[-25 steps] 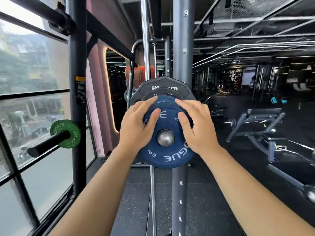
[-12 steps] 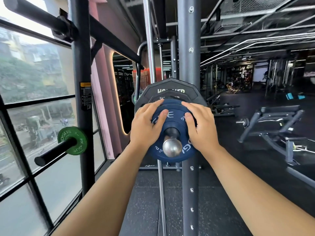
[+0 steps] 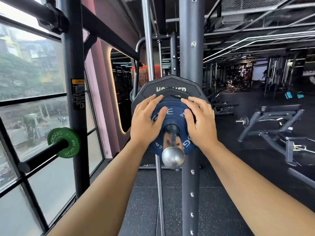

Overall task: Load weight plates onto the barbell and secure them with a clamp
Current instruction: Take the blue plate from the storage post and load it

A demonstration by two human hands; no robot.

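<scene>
A blue Rogue weight plate (image 3: pixel 172 106) sits on the barbell sleeve, whose steel end (image 3: pixel 173 157) sticks out toward me. Behind it on the same sleeve are a small black plate (image 3: pixel 172 96) and a large black Hammer plate (image 3: pixel 170 82). My left hand (image 3: pixel 144 123) and right hand (image 3: pixel 201 123) press flat on the blue plate's face from either side. Their thumbs lie on the face and their fingertips reach its upper rim. I see no clamp.
A grey rack upright (image 3: pixel 190 193) stands right behind the sleeve. At the left a green Rogue plate (image 3: pixel 68 142) hangs on a black storage peg fixed to another post (image 3: pixel 75 116) by the window. An adjustable bench (image 3: pixel 279 116) stands on the dark floor at the right.
The blue plate has slid farther down the sleeve toward the black plates, so more bare steel shows at the end. Both hands went with it, and their fingers now lie flatter.
</scene>
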